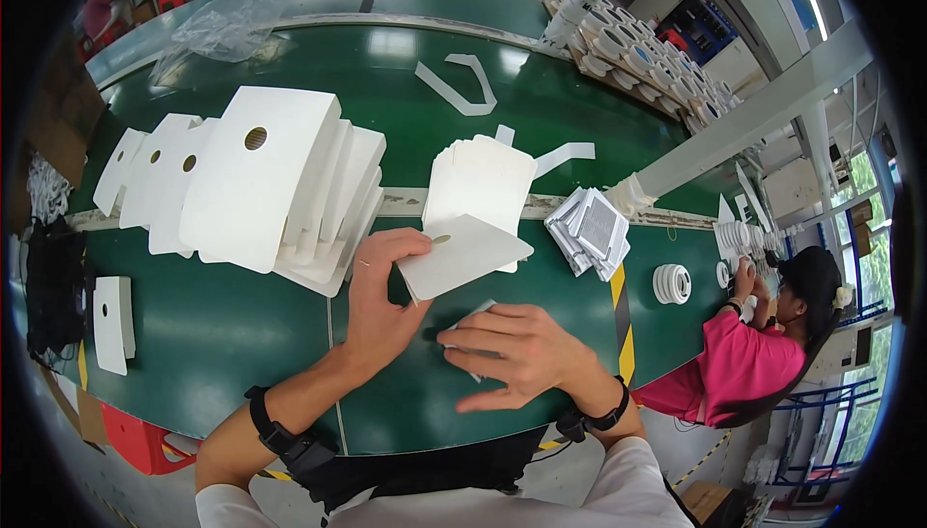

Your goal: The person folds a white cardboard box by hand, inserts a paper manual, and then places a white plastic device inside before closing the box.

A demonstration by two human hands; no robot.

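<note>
My left hand [381, 291] pinches the left end of a white card sheet [468, 263] with a round hole, tilted over the near part of a white card stack [480, 176]. My right hand [512, 349] is just to the right and nearer to me, its fingers bent over a small flat pale packet [478, 310] at the table surface. Most of that packet is hidden under the fingers. To the right lies a pile of flat grey-and-white packets [589, 231].
Large piles of white folded cards [256, 180] with round holes stand at the left. White strips [463, 94] and clear plastic film [227, 31] lie farther back. White rings [672, 284] are stacked at the right, near a co-worker in pink [744, 354]. A metal post [753, 108] rises at the right.
</note>
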